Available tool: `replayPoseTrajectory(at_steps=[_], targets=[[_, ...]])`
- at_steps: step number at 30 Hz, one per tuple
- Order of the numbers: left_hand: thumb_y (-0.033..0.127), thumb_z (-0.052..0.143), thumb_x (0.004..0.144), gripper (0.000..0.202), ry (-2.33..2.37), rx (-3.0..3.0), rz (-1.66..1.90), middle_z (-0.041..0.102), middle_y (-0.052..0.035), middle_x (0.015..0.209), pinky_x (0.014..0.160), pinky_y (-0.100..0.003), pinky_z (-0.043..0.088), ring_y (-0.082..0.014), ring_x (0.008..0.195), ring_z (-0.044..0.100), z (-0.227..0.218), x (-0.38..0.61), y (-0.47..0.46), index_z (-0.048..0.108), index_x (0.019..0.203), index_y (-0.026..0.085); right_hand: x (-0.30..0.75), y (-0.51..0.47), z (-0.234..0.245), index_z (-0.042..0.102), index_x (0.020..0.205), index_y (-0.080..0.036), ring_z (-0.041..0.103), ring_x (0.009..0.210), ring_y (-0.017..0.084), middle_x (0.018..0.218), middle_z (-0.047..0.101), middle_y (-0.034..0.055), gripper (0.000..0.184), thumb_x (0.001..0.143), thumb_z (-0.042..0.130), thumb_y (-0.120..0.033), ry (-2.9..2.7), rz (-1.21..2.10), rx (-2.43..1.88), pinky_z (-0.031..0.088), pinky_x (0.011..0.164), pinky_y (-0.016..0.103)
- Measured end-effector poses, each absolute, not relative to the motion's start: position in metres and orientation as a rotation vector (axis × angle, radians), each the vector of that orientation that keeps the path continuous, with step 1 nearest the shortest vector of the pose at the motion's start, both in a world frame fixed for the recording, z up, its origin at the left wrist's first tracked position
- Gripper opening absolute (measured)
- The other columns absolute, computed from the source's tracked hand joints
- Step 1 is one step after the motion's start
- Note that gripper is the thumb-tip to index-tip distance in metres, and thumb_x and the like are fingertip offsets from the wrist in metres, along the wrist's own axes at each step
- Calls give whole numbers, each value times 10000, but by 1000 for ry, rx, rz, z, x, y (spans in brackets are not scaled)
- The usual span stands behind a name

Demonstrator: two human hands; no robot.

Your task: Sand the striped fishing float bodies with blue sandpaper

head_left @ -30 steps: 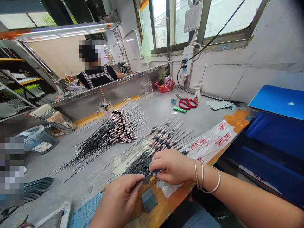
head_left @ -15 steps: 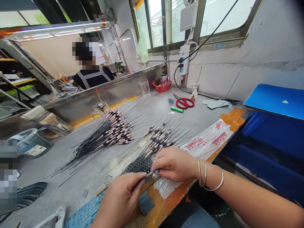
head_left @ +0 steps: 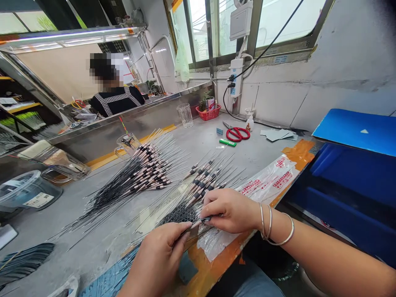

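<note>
My left hand (head_left: 161,253) is closed, pinching a thin fishing float (head_left: 195,225) between thumb and forefinger. My right hand (head_left: 230,210) is closed too, its fingertips pressing a small dark folded piece (head_left: 206,220), perhaps sandpaper, against the float's other side. Just beyond my hands lies a bunch of floats (head_left: 202,181) with pale bodies, black bands and thin stems, partly on a dark honeycomb-patterned area (head_left: 177,214). A larger pile of similar floats (head_left: 151,165) rests farther left. Under my right hand is a clear plastic bag (head_left: 216,243) with red print.
Red-handled scissors (head_left: 237,133), a green box (head_left: 227,142) and a red basket (head_left: 208,112) stand toward the wall. Glass mugs (head_left: 127,144) and a clear tub (head_left: 29,189) are on the left. A blue printed sheet (head_left: 108,276) lies at the front. Another person (head_left: 116,97) sits beyond the partition.
The view has shifted slightly. Between my hands the float's pale body now shows, where a flat greyish piece showed before. Both hands stay in nearly the same place.
</note>
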State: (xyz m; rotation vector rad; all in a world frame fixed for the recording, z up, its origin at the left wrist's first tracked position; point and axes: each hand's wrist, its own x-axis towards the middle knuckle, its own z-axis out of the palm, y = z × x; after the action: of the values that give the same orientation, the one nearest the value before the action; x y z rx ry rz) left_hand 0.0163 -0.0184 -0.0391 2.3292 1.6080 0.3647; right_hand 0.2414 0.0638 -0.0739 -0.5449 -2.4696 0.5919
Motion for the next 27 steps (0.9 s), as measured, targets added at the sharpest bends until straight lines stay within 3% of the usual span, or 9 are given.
replayPoseTrajectory(at_steps=[14, 27], targets=[[247, 496, 908, 246, 1561, 2272, 351, 757, 26, 934, 723, -263, 540, -158, 828, 704, -37, 25, -12, 687, 1056, 297, 254, 67, -75, 713, 928, -170, 597, 776, 161, 828, 653, 51, 253, 747, 570, -65, -2446, 618, -543, 468, 712, 264], [228, 479, 913, 268, 1517, 2270, 274, 732, 20, 973, 759, -280, 515, -166, 875, 675, -35, 40, -2, 656, 1096, 311, 264, 68, -75, 704, 826, -166, 576, 723, 156, 756, 633, 40, 155, 796, 562, -112, -2483, 551, -592, 444, 665, 250]])
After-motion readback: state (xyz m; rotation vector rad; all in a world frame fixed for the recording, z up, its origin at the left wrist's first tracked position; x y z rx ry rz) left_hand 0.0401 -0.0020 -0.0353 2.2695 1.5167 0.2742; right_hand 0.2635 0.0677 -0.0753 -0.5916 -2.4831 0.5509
